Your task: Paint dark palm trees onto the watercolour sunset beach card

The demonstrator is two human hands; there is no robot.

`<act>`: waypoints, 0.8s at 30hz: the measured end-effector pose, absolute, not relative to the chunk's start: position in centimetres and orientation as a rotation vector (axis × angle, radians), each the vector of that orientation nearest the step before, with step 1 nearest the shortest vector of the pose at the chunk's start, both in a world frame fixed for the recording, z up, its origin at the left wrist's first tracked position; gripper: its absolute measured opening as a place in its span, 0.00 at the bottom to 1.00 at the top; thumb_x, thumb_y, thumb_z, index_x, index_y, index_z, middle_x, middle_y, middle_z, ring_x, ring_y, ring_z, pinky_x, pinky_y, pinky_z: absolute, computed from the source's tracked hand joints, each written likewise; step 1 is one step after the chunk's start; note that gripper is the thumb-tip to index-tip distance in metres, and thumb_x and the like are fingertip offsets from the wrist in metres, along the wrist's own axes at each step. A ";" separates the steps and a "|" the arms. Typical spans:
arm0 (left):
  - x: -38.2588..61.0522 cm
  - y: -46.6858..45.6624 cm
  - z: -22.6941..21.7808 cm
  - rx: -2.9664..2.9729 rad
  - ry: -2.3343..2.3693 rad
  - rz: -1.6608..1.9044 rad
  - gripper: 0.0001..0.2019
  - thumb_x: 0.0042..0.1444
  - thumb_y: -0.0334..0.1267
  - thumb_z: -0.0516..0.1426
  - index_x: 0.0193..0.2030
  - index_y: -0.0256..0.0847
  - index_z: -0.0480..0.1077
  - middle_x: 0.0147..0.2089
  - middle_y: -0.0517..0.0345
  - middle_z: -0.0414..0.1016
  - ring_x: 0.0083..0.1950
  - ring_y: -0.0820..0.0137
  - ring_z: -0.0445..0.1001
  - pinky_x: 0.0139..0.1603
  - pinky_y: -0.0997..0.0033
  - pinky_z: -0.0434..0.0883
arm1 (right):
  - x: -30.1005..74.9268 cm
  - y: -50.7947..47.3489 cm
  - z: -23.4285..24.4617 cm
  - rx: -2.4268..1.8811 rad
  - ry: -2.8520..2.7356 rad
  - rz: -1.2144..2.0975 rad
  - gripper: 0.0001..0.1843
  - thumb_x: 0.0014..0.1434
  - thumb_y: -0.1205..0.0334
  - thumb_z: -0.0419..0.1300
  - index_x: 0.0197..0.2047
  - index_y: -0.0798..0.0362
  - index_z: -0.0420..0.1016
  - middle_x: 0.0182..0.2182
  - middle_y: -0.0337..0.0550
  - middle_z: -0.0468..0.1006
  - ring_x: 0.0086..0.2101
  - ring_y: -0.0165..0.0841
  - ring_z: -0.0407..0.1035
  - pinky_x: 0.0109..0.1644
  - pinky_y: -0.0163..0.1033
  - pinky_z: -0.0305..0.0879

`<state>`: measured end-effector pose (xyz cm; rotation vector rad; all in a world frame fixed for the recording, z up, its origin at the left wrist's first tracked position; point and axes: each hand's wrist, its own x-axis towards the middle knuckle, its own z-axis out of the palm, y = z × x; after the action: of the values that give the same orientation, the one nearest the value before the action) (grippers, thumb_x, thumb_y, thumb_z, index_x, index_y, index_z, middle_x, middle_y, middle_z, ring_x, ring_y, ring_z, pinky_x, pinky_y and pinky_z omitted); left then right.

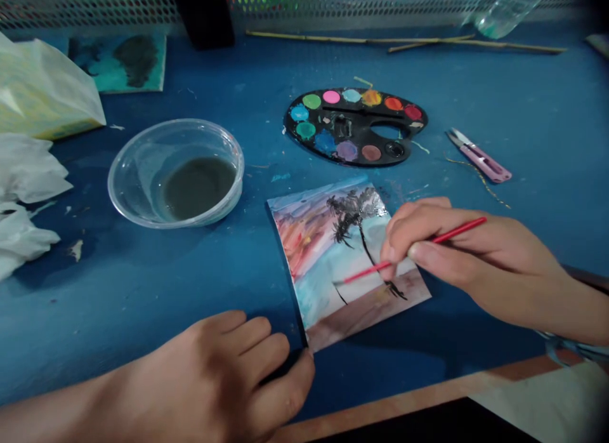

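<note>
Right hand (457,259) pinching red paintbrush (366,271), tip on painted card (323,240); left hand (209,379) spread open, thumb against card corner; watercolour palette (333,148) beyond both hands.

The right hand (476,256) held a paintbrush (366,275) over the painted card (314,240); thread snips (478,156) lay behind it, palette (314,145) behind-left, water bowl (110,186) farther left.
</note>
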<state>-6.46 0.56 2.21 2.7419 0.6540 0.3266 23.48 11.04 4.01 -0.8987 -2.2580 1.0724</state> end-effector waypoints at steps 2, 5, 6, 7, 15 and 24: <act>-6.5 0.5 2.1 2.733 0.643 0.351 0.16 0.75 0.36 0.44 0.57 0.36 0.70 0.36 0.58 0.77 0.30 0.65 0.71 0.24 0.59 0.63 | 23.1 11.0 4.0 -0.983 -2.176 0.950 0.11 0.72 0.58 0.57 0.41 0.40 0.81 0.39 0.35 0.84 0.42 0.34 0.77 0.50 0.45 0.66; -6.5 0.3 2.0 2.735 0.653 0.362 0.15 0.75 0.37 0.45 0.57 0.36 0.70 0.35 0.58 0.76 0.29 0.65 0.70 0.24 0.60 0.62 | 22.8 10.9 4.1 -1.041 -1.996 0.906 0.12 0.72 0.61 0.57 0.41 0.39 0.82 0.43 0.36 0.84 0.46 0.35 0.76 0.52 0.45 0.67; -6.5 0.3 2.0 2.736 0.661 0.363 0.15 0.75 0.37 0.45 0.57 0.36 0.70 0.34 0.58 0.75 0.29 0.65 0.69 0.24 0.60 0.61 | 22.8 10.8 4.1 -1.022 -1.937 0.937 0.13 0.71 0.62 0.58 0.40 0.39 0.83 0.41 0.36 0.83 0.44 0.36 0.75 0.50 0.45 0.67; -6.5 0.3 2.0 2.735 0.664 0.365 0.15 0.75 0.38 0.45 0.57 0.36 0.70 0.35 0.58 0.75 0.29 0.65 0.69 0.24 0.60 0.61 | 23.0 10.8 4.1 -0.994 -1.899 0.987 0.13 0.70 0.63 0.59 0.38 0.40 0.83 0.38 0.36 0.82 0.42 0.36 0.74 0.48 0.46 0.67; -6.5 0.4 2.1 2.732 0.656 0.330 0.16 0.75 0.37 0.44 0.57 0.37 0.70 0.36 0.58 0.76 0.29 0.65 0.70 0.23 0.59 0.61 | 23.9 10.9 4.0 -0.847 -2.173 1.239 0.10 0.71 0.61 0.56 0.37 0.44 0.77 0.27 0.32 0.81 0.33 0.31 0.74 0.43 0.46 0.62; -6.1 0.2 2.0 2.716 0.726 0.358 0.14 0.75 0.34 0.44 0.52 0.39 0.71 0.31 0.61 0.73 0.27 0.67 0.67 0.25 0.62 0.60 | 23.3 11.2 3.8 -0.878 -2.215 1.164 0.11 0.71 0.58 0.56 0.36 0.44 0.76 0.25 0.32 0.81 0.30 0.32 0.75 0.42 0.47 0.62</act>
<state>-6.14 0.18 2.03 2.7158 0.7262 0.3578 23.26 11.24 3.83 -0.8780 -2.2150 1.1638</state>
